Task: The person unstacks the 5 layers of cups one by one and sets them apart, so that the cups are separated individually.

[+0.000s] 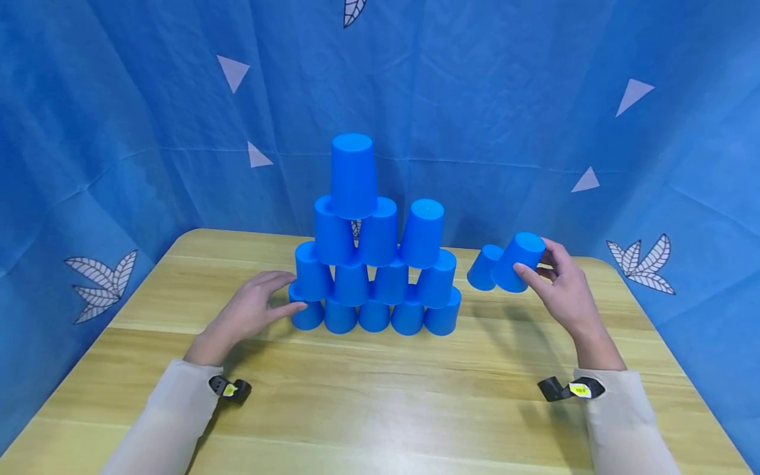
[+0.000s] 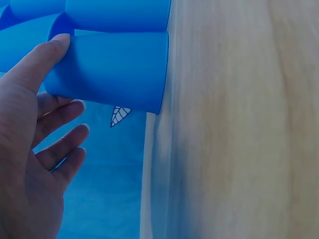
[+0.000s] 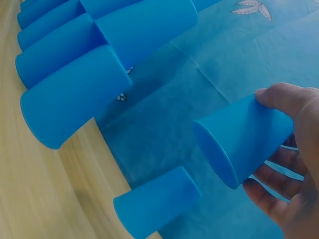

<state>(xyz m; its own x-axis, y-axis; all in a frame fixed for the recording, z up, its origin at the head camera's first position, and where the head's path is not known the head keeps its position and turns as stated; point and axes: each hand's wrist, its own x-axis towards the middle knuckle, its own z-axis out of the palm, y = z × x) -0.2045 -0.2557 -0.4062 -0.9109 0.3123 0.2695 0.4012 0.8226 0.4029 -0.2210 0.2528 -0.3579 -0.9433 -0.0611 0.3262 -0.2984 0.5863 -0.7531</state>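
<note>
Several blue cups stand upside down in a stepped pyramid, topped by a single cup (image 1: 353,177). My left hand (image 1: 252,310) is at the pyramid's left end, its thumb (image 2: 55,47) and forefinger on either side of the lowest corner cup (image 2: 112,72). The other fingers of that hand are spread loosely below the cup in the left wrist view. Off to the right, my right hand (image 1: 564,284) grips another cup (image 1: 518,262) by its closed end, mouth tilted down. Beside it a loose cup (image 1: 484,267) stands upside down on the table.
The third row ends at the right in a cup (image 1: 423,233) with nothing on top. The wooden table (image 1: 368,409) extends in front of the pyramid. A blue patterned curtain (image 1: 475,99) hangs behind it and at both sides.
</note>
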